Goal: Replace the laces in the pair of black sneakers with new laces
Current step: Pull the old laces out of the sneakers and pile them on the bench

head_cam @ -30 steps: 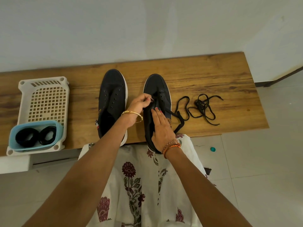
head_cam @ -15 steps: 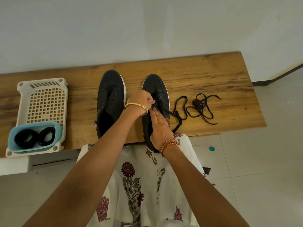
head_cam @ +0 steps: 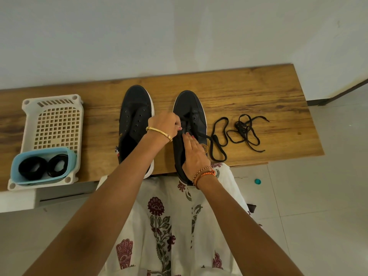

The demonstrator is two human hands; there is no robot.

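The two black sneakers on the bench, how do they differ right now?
The left sneaker lies untouched with bare eyelets; the right sneaker has a black lace trailing from it. The left hand pinches at its eyelets and the right hand presses on it. Both are black with white soles.

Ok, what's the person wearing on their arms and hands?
Both forearms are bare, no sleeves. The left hand has a gold bangle at the wrist. The right hand has braided orange and beaded bracelets. Fingernails are painted red-pink.
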